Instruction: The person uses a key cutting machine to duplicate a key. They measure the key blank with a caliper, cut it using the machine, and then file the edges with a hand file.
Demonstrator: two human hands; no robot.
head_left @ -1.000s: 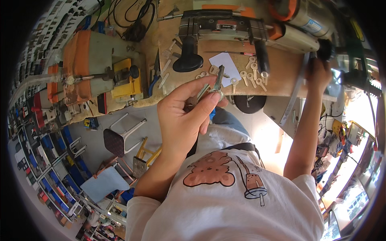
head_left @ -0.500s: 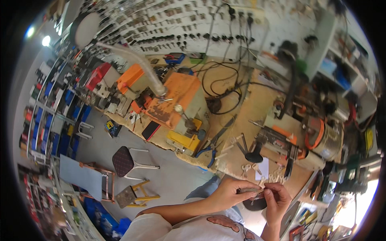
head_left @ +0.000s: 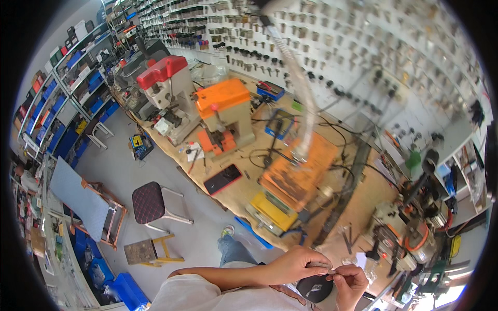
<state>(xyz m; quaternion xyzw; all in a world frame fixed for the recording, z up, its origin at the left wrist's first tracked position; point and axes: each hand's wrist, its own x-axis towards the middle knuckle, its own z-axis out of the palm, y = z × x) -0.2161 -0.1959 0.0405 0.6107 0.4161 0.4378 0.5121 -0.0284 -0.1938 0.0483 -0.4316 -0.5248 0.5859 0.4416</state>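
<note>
A: What does the head view show of the surface?
B: A tan wooden workbench [head_left: 381, 184] runs diagonally, bearing a red-topped machine [head_left: 174, 96], an orange-topped machine [head_left: 223, 98] and, nearer, an orange machine with a yellow base [head_left: 275, 212]. A smartphone [head_left: 223, 179] lies near the front edge.
A: And the room?
B: Rows of key blanks [head_left: 332, 36] cover the white wall behind. On the grey floor stand a dark padded stool [head_left: 154, 201], a yellow-legged stool [head_left: 140, 252] and a blue folding chair [head_left: 78, 197]. Shelving with blue bins [head_left: 57, 114] lines the far left.
A: Where's the key [head_left: 317, 265]?
B: Between the hands, close to the body. The left hand [head_left: 295, 267] clamps it between thumb and fingers; the right hand [head_left: 351, 282] pinches its other end.
A: How does it look?
B: Slim, greyish, metallic; its teeth are too small to make out.
</note>
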